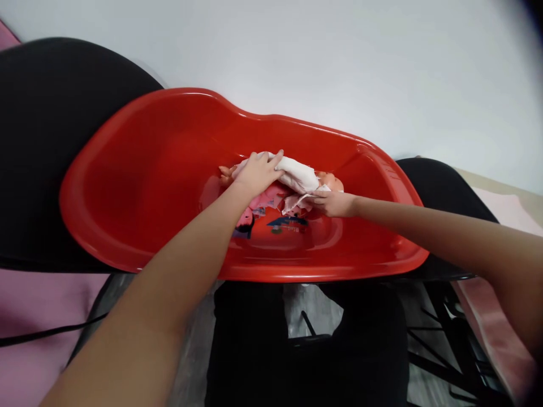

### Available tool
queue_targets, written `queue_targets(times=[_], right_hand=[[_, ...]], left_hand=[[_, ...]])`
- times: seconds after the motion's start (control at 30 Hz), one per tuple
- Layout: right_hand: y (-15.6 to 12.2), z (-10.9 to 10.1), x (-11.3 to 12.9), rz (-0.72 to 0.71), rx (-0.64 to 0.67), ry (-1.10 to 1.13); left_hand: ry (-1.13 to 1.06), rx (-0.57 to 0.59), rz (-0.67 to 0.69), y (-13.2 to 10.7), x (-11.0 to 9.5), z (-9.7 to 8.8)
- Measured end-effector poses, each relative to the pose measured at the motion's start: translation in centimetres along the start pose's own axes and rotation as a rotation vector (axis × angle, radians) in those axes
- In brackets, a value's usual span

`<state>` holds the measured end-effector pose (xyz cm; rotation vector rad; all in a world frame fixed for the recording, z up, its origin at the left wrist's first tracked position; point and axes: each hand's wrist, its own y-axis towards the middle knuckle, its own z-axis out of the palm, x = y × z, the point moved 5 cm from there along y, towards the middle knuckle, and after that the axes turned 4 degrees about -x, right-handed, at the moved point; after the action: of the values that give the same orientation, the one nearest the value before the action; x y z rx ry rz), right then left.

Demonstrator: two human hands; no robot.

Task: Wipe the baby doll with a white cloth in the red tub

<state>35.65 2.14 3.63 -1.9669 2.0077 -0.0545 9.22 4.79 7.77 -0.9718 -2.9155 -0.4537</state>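
A red plastic baby tub (127, 186) rests across two black chairs. Inside it lies a small doll (333, 181) with its head to the right, mostly covered by a white cloth (297, 172). My left hand (257, 172) lies on top of the cloth over the doll's body, fingers curled down onto it. My right hand (335, 203) pinches the cloth's lower edge near the doll's head. A pink printed picture (271, 217) shows on the tub floor under the doll.
A black chair (46, 141) supports the tub's left end and another black chair (441, 186) its right end. A white wall rises behind. A pink mat (29, 339) and a black cable lie on the floor at the left.
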Motion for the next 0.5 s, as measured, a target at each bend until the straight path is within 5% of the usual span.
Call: queue_targets(times=[0.13,0.23,0.33,0.5], right_hand=[[4.1,-2.2,0.4,-0.111,-0.015,-0.297],[5.5,-1.9,-0.4,-0.040,-0.051,-0.354],[3.0,-0.8,-1.2,0.022,-0.123,-0.354],[-5.1,-0.8,-1.1,0.033,-0.183,-0.291]], left_hand=[[-0.025,0.008,-0.014,0.0,0.2,0.3],[-0.042,0.000,-0.014,-0.1,0.3,0.4],[-0.052,-0.006,-0.019,-0.1,0.3,0.4],[-0.067,-0.014,-0.003,0.0,0.1,0.4]])
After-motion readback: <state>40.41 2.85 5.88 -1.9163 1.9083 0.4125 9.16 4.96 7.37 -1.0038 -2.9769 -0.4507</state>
